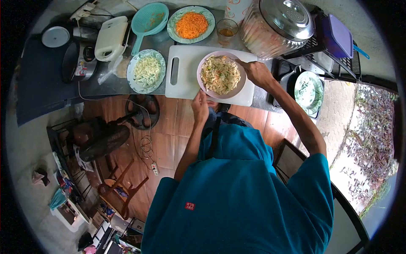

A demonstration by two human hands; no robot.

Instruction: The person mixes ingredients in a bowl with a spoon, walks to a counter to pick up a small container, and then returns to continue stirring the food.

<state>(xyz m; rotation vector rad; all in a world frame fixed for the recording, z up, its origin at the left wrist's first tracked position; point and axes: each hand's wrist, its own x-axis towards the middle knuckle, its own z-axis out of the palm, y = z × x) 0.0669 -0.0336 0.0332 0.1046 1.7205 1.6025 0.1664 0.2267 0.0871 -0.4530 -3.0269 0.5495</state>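
A pale pink bowl (242,86) sits on a white cutting board (182,86), holding a chopped mixture (220,76) flecked with green and orange. My left hand (200,108) pinches the near left rim of the bowl. At the bowl's upper right edge, my right hand (257,73) is closed around what looks like a thin utensil handle; its other end lies in the mixture and its kind cannot be made out. Left of the board is a plate (132,79) of shredded pale vegetable. Behind the board stands a plate (171,31) of shredded orange carrot.
A green colander (144,23), a glass (227,31) of brown liquid and a large lidded jar (270,38) line the back. A white sandwich maker (111,38) stands left. On the right are a patterned dish (308,91) and a dish rack (344,63). A fan (105,142) stands behind left.
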